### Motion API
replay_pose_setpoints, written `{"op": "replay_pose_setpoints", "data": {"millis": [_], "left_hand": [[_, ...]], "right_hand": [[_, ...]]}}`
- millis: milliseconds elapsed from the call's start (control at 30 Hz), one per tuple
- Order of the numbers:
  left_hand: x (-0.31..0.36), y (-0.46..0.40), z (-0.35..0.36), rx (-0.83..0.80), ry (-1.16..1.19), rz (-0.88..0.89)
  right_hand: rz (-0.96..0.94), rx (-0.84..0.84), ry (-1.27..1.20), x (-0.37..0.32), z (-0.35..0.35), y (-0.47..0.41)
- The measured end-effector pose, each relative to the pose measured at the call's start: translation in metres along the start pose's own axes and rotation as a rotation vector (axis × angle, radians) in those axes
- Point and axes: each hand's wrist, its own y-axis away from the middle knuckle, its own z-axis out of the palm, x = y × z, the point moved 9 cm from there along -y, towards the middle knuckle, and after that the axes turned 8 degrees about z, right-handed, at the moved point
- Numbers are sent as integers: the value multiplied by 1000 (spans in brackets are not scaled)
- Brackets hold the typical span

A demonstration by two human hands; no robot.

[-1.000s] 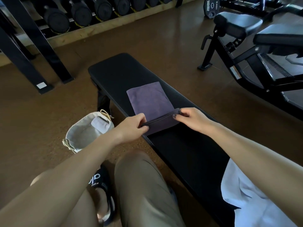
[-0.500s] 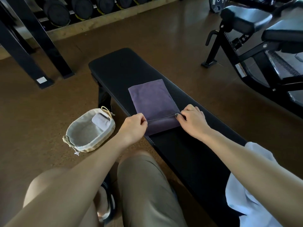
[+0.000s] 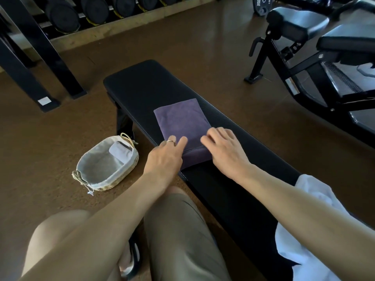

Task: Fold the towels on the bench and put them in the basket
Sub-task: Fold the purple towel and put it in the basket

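Purple, one towel point(image 3: 180, 120) is lying at the bench's point(image 3: 138, 82) near edge; I am pressing my left hand point(image 3: 164, 157) and right hand point(image 3: 225, 151) flat on it, fingers straight, one grey towel point(image 3: 118, 152) sitting in the one basket point(image 3: 105, 169).

Dim, floor glare top – edges warped, hands blurred

Your left hand point(image 3: 165, 157) lies palm down, fingers straight, a ring on one finger. Your right hand point(image 3: 224, 151) lies flat likewise, its fingertips blurred, apparently extended. Both forearms reach forward.
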Motion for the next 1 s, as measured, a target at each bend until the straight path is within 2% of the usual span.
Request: {"op": "replay_pose_setpoints", "data": {"millis": [67, 200, 267, 400, 667, 867, 1000], "left_hand": [[10, 0, 0, 24, -36, 105], [-6, 2, -6, 51, 213, -49], [-11, 0, -2, 1, 251, -54], [-15, -2, 5, -103, 345, -9], [-27, -7, 16, -110, 408, -77], [-20, -8, 12, -91, 263, -23], [-13, -9, 1, 6, 18, 30]], "right_hand": [[-54, -14, -16, -4, 0, 0], [242, -40, -230, 31, 4, -2], [307, -54, -297, 43, 6, -3], [293, -110, -306, 48, 9, -4], [324, -146, -311, 52, 20, -4], [301, -165, -227, 46, 22, -6], [127, -76, -131, 29, 11, -7]]}}
